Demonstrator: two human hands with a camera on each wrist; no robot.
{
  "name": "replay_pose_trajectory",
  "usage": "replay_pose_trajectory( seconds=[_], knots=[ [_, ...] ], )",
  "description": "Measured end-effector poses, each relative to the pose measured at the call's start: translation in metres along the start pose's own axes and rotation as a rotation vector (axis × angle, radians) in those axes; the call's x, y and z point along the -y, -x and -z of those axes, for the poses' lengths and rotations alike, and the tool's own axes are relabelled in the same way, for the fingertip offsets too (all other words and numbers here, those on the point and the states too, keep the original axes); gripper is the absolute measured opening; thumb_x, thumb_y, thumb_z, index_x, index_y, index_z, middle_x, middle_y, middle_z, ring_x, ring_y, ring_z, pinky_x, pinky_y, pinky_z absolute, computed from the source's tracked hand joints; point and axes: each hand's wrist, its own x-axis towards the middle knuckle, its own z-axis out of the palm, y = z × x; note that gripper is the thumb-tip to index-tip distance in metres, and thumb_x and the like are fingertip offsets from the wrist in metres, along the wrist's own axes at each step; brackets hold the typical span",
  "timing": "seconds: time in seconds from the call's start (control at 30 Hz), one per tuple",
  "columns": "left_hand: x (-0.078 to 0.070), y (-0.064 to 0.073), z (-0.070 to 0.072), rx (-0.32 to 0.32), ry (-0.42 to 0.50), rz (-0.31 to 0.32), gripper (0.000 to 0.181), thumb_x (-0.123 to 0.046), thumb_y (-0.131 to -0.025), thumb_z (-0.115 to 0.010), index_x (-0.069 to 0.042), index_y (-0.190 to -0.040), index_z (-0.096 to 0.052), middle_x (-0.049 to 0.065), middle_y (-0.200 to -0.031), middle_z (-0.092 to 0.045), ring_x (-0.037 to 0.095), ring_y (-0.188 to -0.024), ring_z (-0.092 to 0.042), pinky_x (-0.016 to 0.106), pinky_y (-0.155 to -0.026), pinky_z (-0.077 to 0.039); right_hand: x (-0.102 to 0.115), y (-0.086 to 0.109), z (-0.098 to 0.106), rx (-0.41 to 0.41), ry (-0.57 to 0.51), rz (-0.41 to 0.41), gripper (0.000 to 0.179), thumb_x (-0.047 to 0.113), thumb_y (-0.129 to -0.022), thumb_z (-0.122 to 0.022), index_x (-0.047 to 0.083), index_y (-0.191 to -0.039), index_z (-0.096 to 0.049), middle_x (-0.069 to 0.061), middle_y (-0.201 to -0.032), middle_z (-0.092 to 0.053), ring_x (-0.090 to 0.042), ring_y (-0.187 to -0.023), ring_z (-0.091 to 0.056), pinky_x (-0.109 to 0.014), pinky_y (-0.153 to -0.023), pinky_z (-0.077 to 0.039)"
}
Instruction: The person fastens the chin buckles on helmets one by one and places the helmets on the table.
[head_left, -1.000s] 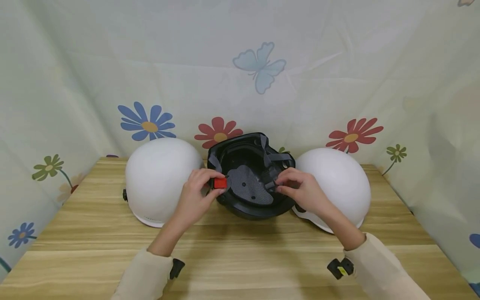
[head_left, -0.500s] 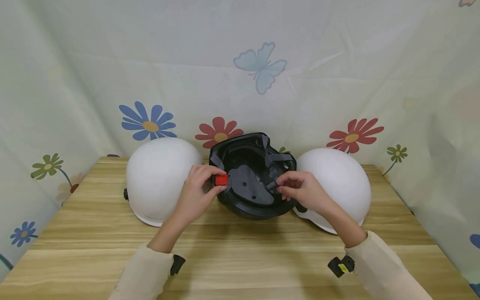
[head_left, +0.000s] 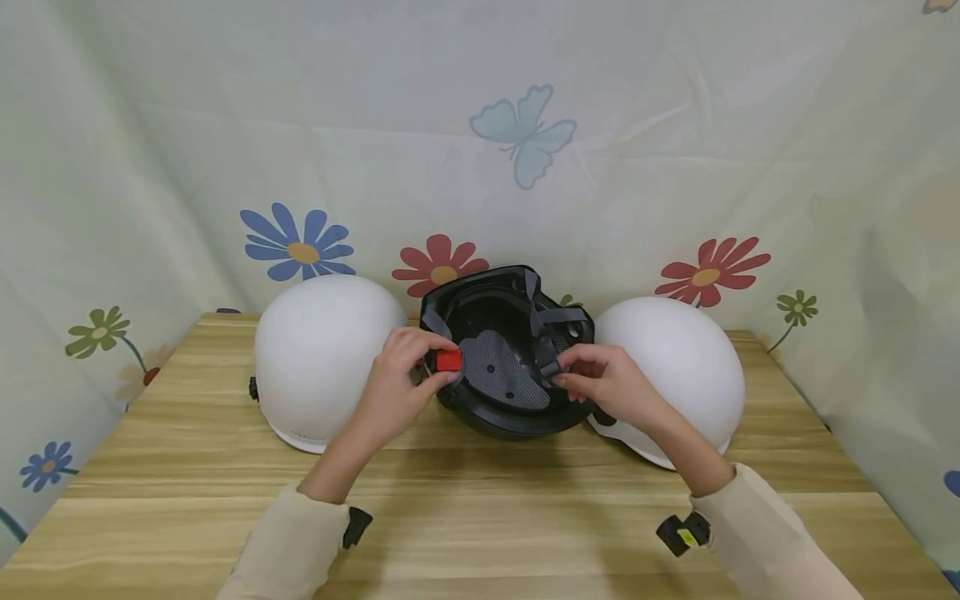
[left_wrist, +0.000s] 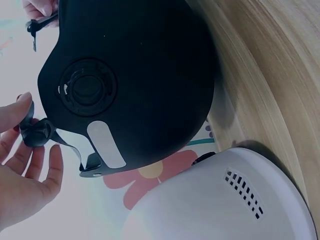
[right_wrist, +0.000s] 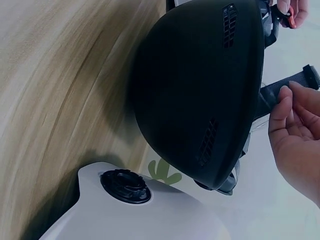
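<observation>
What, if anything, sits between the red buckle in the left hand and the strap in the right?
Nothing visible. The left hand pinches the red buckle, the right hand the black strap; between them the head view shows only a gap, with the black helmet behind it.

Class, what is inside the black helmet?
Inside the black helmet, a grey ridged pad shows. Straps and the right hand cover part of the interior; what lies there cannot be seen.

pale flowered backdrop [head_left: 405, 167] behind wooden table [head_left: 487, 525]
</observation>
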Motion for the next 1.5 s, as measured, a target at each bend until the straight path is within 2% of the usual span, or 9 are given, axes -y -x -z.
replay_pose_trajectory(
  seconds=[0.13,0.3,0.4,0.53,0.63,0.77,1.0,1.33,1.5],
  knots=[
    [-0.002,-0.002,0.0,0.018,0.003,-0.016,0.028,-0.007,-0.072,-0.077,-0.006,-0.096,-0.064,0.005,-0.097,-0.061,0.019,-0.096,-0.046,0.036,-0.072,-0.047,0.002,-0.001,0.0,0.012,-0.01,0.008,0.013,-0.007,-0.083,-0.06,-0.007,-0.096,-0.06,-0.017,-0.072,-0.059,-0.018,-0.059,-0.056,-0.027,-0.057,-0.05],
    [-0.004,-0.004,-0.001,0.044,0.021,-0.026,0.028,-0.008,-0.072,-0.077,-0.006,-0.098,-0.064,0.003,-0.096,-0.061,0.015,-0.085,-0.051,0.03,-0.066,-0.048,0.002,-0.002,-0.001,0.031,-0.052,-0.02,0.021,-0.007,-0.083,-0.06,-0.009,-0.104,-0.058,-0.017,-0.078,-0.062,-0.033,-0.07,-0.06,-0.029,-0.064,-0.052],
    [-0.006,-0.006,-0.002,0.061,0.029,-0.017,0.029,-0.008,-0.072,-0.076,-0.006,-0.099,-0.064,0.003,-0.096,-0.061,0.014,-0.083,-0.053,0.028,-0.065,-0.05,0.001,-0.002,-0.002,0.04,-0.069,-0.034,0.028,-0.004,-0.082,-0.063,-0.008,-0.108,-0.056,-0.016,-0.082,-0.062,-0.03,-0.073,-0.061,-0.03,-0.065,-0.052],
    [-0.006,-0.007,-0.003,0.082,0.02,0.012,0.031,-0.009,-0.073,-0.076,-0.007,-0.101,-0.064,0.004,-0.097,-0.062,0.015,-0.083,-0.053,0.025,-0.064,-0.05,0.004,-0.001,-0.002,0.031,-0.034,-0.03,0.034,0.004,-0.08,-0.069,-0.004,-0.111,-0.055,-0.012,-0.081,-0.061,-0.02,-0.069,-0.059,-0.03,-0.064,-0.052],
    [-0.006,-0.007,-0.005,0.088,0.009,0.02,0.031,-0.01,-0.073,-0.076,-0.007,-0.101,-0.064,0.004,-0.096,-0.062,0.015,-0.082,-0.054,0.025,-0.063,-0.05,0.005,-0.001,-0.002,0.019,-0.007,-0.024,0.035,0.007,-0.08,-0.07,-0.002,-0.11,-0.055,-0.01,-0.078,-0.061,-0.023,-0.069,-0.059,-0.03,-0.063,-0.052],
    [-0.005,-0.007,-0.008,0.085,0.008,0.02,0.032,-0.009,-0.072,-0.077,-0.006,-0.101,-0.063,0.004,-0.095,-0.062,0.016,-0.082,-0.055,0.024,-0.062,-0.05,0.005,-0.001,-0.004,0.011,0.008,-0.018,0.034,0.006,-0.081,-0.069,-0.004,-0.11,-0.056,-0.009,-0.077,-0.061,-0.025,-0.069,-0.059,-0.03,-0.064,-0.052],
    [-0.008,-0.007,-0.012,0.121,0.026,0.066,0.031,-0.005,-0.074,-0.074,-0.006,-0.103,-0.063,0.006,-0.1,-0.061,0.017,-0.087,-0.056,0.022,-0.064,-0.051,0.007,-0.003,-0.007,0.021,0.019,0.002,0.034,0.005,-0.083,-0.066,-0.007,-0.113,-0.057,-0.009,-0.075,-0.061,-0.025,-0.066,-0.059,-0.029,-0.064,-0.051],
    [-0.014,-0.007,-0.018,0.137,0.022,0.037,0.031,-0.001,-0.073,-0.074,-0.008,-0.102,-0.066,0.005,-0.101,-0.058,0.019,-0.091,-0.057,0.022,-0.067,-0.052,0.014,-0.003,-0.012,0.022,-0.016,0.062,0.031,0.0,-0.081,-0.067,-0.002,-0.109,-0.057,-0.01,-0.078,-0.062,-0.024,-0.068,-0.061,-0.035,-0.065,-0.052],
    [-0.016,-0.008,-0.02,0.134,0.046,0.051,0.031,-0.002,-0.074,-0.073,-0.008,-0.103,-0.065,0.005,-0.1,-0.057,0.02,-0.09,-0.057,0.02,-0.067,-0.051,0.018,-0.003,-0.015,0.033,-0.007,0.056,0.027,-0.001,-0.079,-0.068,-0.002,-0.105,-0.057,-0.009,-0.079,-0.062,-0.02,-0.069,-0.061,-0.031,-0.065,-0.052]
  ],
)
